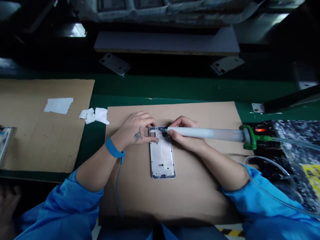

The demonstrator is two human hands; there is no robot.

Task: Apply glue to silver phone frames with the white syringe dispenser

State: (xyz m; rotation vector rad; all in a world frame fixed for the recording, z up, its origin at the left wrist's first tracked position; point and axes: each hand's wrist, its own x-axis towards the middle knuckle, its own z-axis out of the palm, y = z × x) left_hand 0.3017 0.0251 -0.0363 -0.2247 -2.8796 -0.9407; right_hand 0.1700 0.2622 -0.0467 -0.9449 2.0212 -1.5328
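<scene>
A silver phone frame (pixel 162 155) lies flat on a sheet of brown cardboard (pixel 135 196). My left hand (pixel 138 131) grips its upper left side, the thumb on the inner face and the fingers round the top corner. In my right hand (pixel 187 135) is a glue syringe (pixel 210 133) with a translucent white barrel, held nearly level. Its tip points at the top of the frame, close to the upper edge; whether it touches cannot be told. A green cap (pixel 248 137) closes the barrel's far end, with a clear hose running off it.
White paper scraps (pixel 101 115) lie left of the cardboard. Another cardboard sheet (pixel 50 143) covers the left side. Two more phone frames (pixel 115 64) rest below the shelf (pixel 165 43). A speckled black-and-white box (pixel 297 143) stands at right, beside the hose (pixel 275 200).
</scene>
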